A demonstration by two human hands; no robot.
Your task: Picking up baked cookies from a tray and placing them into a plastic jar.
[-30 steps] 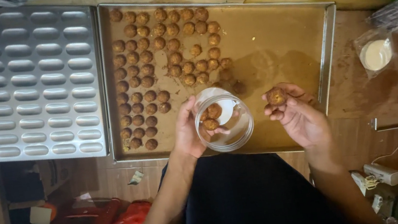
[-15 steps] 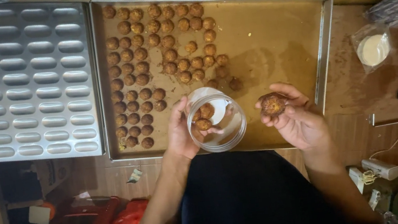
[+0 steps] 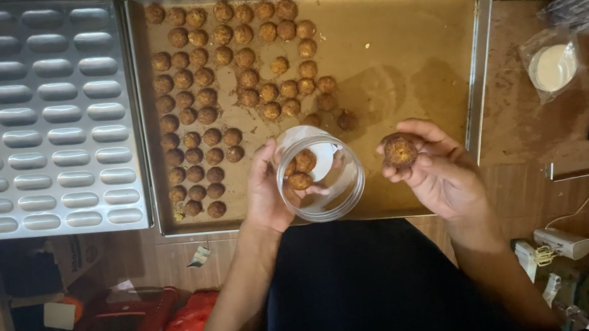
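left hand (image 3: pixel 265 191) is wrapped around a clear round jar (image 3: pixel 319 173), held over the near edge of a baking tray (image 3: pixel 481 68); two brown balls (image 3: pixel 300 170) are seen inside it. right hand (image 3: pixel 435 167) is closed by the fingertips on one brown ball (image 3: pixel 400 150), just beside the jar. rows of balls (image 3: pixel 188 118) are laid out on the tray's left part.

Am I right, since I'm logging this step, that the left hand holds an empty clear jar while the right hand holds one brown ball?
Not quite: the clear jar in the left hand is not empty. The head view shows a few brown balls inside it. The right hand does hold one brown ball.
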